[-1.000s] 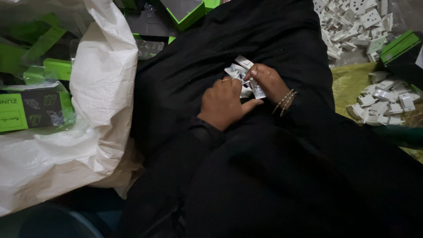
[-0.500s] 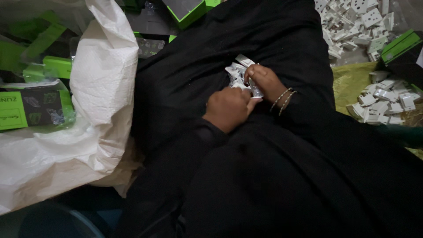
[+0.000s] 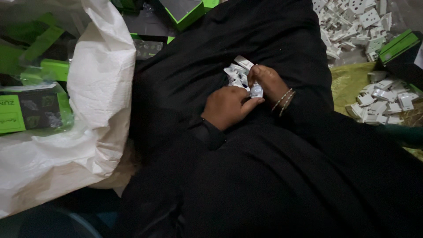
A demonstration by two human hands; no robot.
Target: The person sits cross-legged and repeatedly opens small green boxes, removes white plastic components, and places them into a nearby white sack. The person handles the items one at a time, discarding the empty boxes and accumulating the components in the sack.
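Left hand (image 3: 228,107) pinching small white part (image 3: 257,91) | right hand (image 3: 267,80) gripping it too | loose white parts (image 3: 238,72) just beyond on black lap (image 3: 198,79)

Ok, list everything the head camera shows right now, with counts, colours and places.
small packets: a handful, white, on the black cloth of the lap, between the hands
white sack: one, left of the lap, mouth open
green boxes: several, green and black, inside and behind the sack
green-edged box: one, top centre
white plastic parts: a heap, top right
white plastic parts pile: a second heap, right, on yellow cloth
bangles: a few, gold, right wrist
left hand: on the lap, thumb touching a packet
right hand: gripping a packet
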